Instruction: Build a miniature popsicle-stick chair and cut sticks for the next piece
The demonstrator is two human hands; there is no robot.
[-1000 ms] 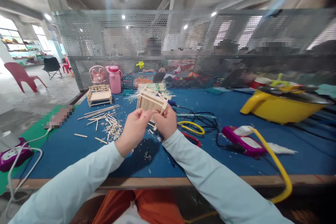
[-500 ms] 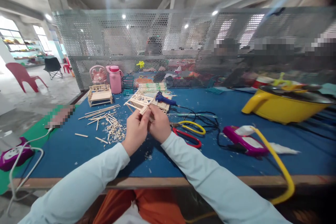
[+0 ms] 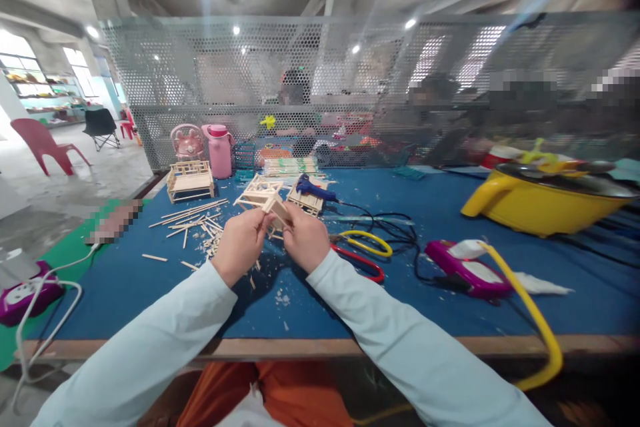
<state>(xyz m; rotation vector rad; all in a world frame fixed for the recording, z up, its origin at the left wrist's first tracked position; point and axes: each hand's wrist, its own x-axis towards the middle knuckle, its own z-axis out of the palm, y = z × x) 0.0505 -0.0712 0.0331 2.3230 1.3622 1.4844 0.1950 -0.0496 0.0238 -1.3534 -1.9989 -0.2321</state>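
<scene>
Both hands hold a small model frame (image 3: 261, 195) built of thin wooden sticks above the blue table (image 3: 150, 287). My left hand (image 3: 241, 243) grips its near left side and my right hand (image 3: 305, 237) pinches its near right edge. The frame lies tilted, almost flat, pointing away from me. Loose wooden sticks and offcuts (image 3: 200, 230) are scattered just left of my hands. A blue glue gun (image 3: 310, 188) rests on a flat stick panel (image 3: 306, 200) right behind my right hand.
A finished stick bench (image 3: 189, 180), a pink flask (image 3: 219, 150) and a pink fan (image 3: 187, 142) stand at the back left. Yellow and red cutters (image 3: 363, 253), black cables, a purple power strip (image 3: 470, 270) and a yellow pot (image 3: 540, 197) lie to the right. People sit behind the mesh screen.
The stick frame went from upright and facing me to tilted nearly flat. My hands dropped slightly and shifted left, uncovering the glue gun and panel behind them.
</scene>
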